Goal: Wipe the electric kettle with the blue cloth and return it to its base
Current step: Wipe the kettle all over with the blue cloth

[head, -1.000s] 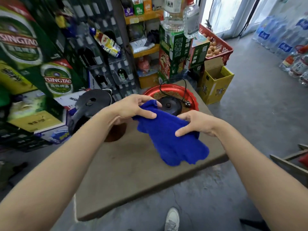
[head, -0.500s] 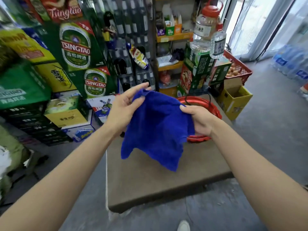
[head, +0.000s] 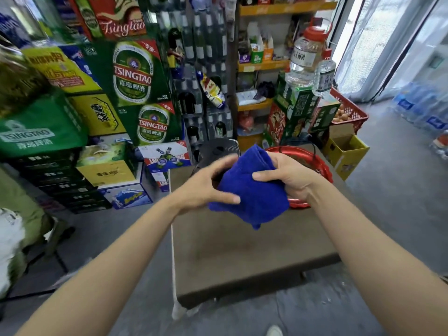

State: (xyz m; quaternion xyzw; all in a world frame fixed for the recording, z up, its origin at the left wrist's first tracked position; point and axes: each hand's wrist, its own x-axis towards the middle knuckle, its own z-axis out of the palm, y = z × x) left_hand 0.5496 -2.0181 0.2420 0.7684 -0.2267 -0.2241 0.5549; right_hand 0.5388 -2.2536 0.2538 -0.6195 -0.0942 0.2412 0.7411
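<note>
The blue cloth (head: 252, 192) is bunched into a fold above the brown table (head: 242, 253), held between both hands. My right hand (head: 288, 175) grips its right side with the thumb across the front. My left hand (head: 206, 187) touches its lower left edge with the thumb, fingers spread and curled behind. The black electric kettle (head: 218, 149) stands at the table's far left corner, mostly hidden behind my left hand and the cloth. The red tray (head: 315, 163) lies at the far right; the base on it is hidden by my right hand.
Stacked beer cartons (head: 135, 76) and bottle crates rise left of and behind the table. Shelves, green boxes with large clear bottles (head: 305, 61), a red egg crate (head: 349, 110) and a yellow open box (head: 346, 151) stand at the back right. Grey floor surrounds the table.
The cloth, spread out and hanging half a second ago, is now folded into a compact bundle. Both hands have come closer together. The kettle's lid shows again behind them.
</note>
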